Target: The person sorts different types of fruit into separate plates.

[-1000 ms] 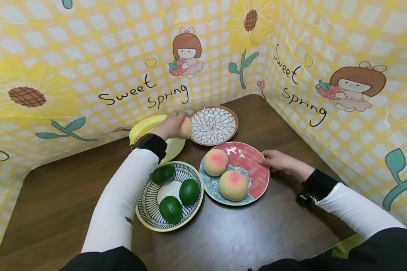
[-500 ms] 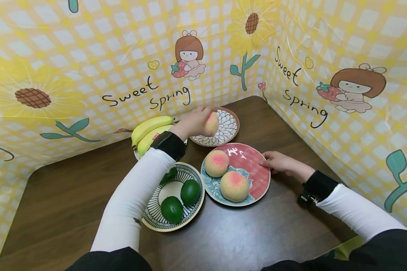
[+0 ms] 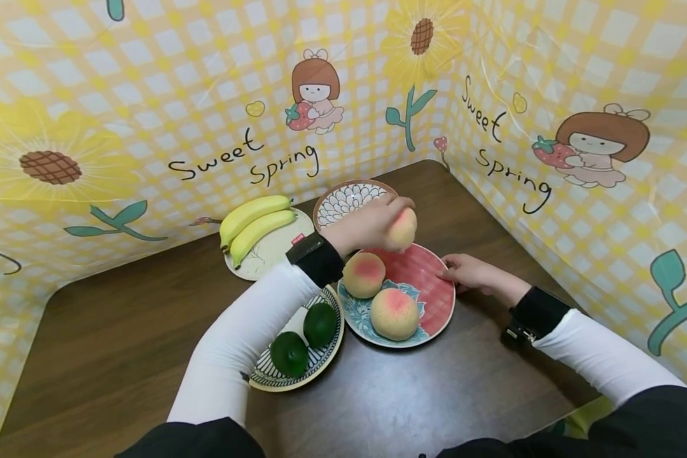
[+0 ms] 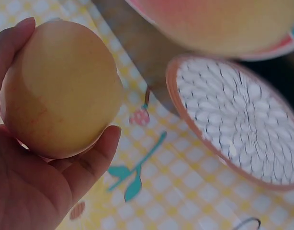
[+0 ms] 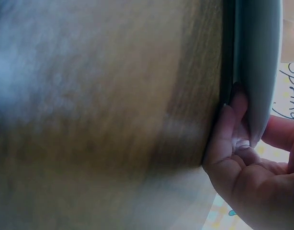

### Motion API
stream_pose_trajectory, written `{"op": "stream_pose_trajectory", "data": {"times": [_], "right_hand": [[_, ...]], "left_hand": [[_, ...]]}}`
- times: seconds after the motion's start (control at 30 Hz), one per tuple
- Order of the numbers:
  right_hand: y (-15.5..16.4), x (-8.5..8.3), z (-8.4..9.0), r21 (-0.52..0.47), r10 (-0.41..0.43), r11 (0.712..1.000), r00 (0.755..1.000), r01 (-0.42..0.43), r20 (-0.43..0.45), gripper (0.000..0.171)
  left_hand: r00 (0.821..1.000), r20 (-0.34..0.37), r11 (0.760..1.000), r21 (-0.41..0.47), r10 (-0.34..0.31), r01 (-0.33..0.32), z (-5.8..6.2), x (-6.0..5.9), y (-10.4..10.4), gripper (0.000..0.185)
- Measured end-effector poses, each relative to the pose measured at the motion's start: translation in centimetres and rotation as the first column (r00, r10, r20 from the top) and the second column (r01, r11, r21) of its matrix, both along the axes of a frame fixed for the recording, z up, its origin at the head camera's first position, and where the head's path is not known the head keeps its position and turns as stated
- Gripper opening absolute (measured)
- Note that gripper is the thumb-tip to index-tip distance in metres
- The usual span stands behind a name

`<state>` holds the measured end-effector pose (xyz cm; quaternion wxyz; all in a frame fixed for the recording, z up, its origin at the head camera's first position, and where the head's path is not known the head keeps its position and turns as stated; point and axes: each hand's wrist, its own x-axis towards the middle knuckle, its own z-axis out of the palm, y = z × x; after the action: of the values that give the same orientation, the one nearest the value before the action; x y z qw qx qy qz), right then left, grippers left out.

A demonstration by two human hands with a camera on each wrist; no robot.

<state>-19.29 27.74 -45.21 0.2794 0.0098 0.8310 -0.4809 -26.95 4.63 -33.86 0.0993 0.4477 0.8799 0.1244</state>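
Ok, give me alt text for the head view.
A person's left hand holds a peach near the far edge of a red-and-blue plate bearing two more peaches, while the right hand pinches that plate. Nearby sit bananas on a pale plate and green fruits in a dish.

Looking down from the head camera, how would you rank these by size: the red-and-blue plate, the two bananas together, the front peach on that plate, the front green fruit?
1. Red-and-blue plate
2. Two bananas
3. Front peach
4. Front green fruit, only slightly smaller
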Motion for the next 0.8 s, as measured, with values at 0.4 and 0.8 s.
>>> {"op": "stream_pose_trajectory", "data": {"times": [0.4, 0.8], "right_hand": [[-0.1, 0.2, -0.2, -0.047, 0.010, 0.999, 1.000, -0.011, -0.011, 0.044], [0.5, 0.2, -0.1, -0.051, 0.023, 0.998, 0.999, -0.025, -0.027, 0.044]], "left_hand": [[0.995, 0.086, 0.984, -0.165, -0.055, 0.069, -3.2, 2.2, 2.3, 0.078], [0.997, 0.060, 0.967, -0.250, -0.042, 0.056, -4.5, 2.8, 3.2, 0.080]]}}
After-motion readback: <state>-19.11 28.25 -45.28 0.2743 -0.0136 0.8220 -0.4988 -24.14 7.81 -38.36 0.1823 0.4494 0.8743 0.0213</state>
